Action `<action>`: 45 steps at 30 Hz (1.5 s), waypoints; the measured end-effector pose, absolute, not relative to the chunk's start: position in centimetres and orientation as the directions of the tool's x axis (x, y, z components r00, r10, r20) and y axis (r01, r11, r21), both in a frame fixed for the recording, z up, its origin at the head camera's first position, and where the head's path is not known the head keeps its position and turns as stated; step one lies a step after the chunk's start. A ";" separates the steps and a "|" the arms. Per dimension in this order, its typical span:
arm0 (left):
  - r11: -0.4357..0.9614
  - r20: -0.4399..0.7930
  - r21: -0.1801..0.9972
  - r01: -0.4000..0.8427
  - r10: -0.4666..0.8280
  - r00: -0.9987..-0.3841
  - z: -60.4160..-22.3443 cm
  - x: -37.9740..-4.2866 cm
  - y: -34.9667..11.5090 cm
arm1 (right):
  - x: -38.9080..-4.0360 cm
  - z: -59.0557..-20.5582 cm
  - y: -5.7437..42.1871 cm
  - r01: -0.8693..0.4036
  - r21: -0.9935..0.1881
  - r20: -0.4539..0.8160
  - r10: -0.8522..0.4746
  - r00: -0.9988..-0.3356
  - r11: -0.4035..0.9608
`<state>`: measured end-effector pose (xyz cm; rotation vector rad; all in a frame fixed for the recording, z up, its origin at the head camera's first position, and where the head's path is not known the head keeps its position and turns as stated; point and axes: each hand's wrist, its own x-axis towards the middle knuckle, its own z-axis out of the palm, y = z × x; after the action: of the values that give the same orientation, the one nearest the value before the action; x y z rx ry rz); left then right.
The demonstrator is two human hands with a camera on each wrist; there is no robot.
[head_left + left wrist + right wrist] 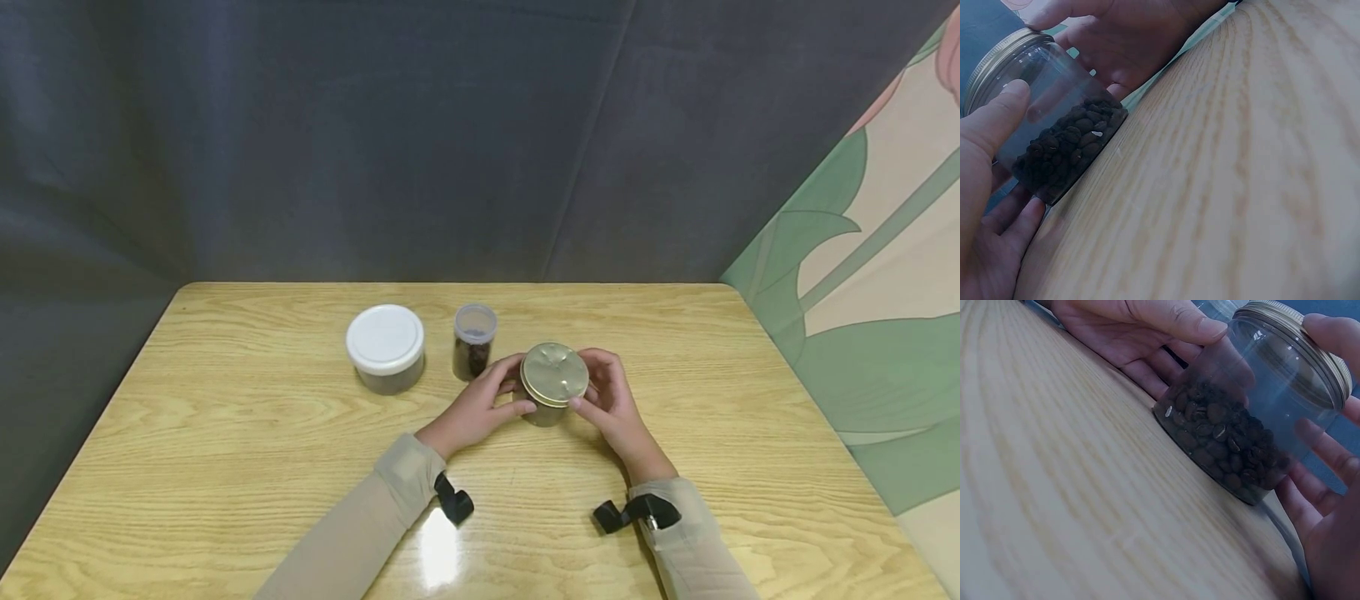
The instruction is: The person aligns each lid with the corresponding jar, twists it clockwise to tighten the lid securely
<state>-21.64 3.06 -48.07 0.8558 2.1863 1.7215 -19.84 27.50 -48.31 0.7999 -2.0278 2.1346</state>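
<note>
A clear jar [545,414] with a dented gold metal lid [555,372] stands upright on the table between both hands. Dark coffee beans [1219,440] fill roughly its lower half. My left hand [472,414] holds the jar's left side, its thumb on the clear wall and fingers round the back. On the opposite side, my right hand [619,415] grips the jar near the top. Its thumb lies against the lid's rim, and its fingers curve round the side, as the right wrist view shows. The lid sits on the jar.
Behind the left hand stands a small clear container [474,342] with dark contents and a translucent top. Farther left is a wider tub [386,346] with a white lid. A dark curtain [420,150] hangs along the wooden table's [247,433] far edge.
</note>
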 end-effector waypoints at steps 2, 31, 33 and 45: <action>0.138 0.175 0.943 0.303 0.571 -0.802 -48.0 -21.6 3.0 | -19.9 -48.3 27.5 -0.412 -0.904 0.428 -0.285 -0.858 -0.119; 0.134 0.187 0.939 0.316 0.572 -0.799 -47.9 -21.6 3.0 | -20.0 -48.4 27.6 -0.419 -0.902 0.431 -0.284 -0.856 -0.106; 0.133 0.182 0.941 0.311 0.576 -0.797 -48.0 -21.6 3.0 | -19.9 -48.5 27.7 -0.413 -0.903 0.429 -0.284 -0.858 -0.115; 0.121 0.194 0.941 0.316 0.573 -0.797 -48.2 -21.6 3.0 | -19.7 -48.4 27.7 -0.401 -0.916 0.392 -0.277 -0.877 -0.024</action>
<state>-21.62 3.04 -48.22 0.8820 2.1793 1.7385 -19.73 27.73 -48.39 0.7430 -2.1278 2.0544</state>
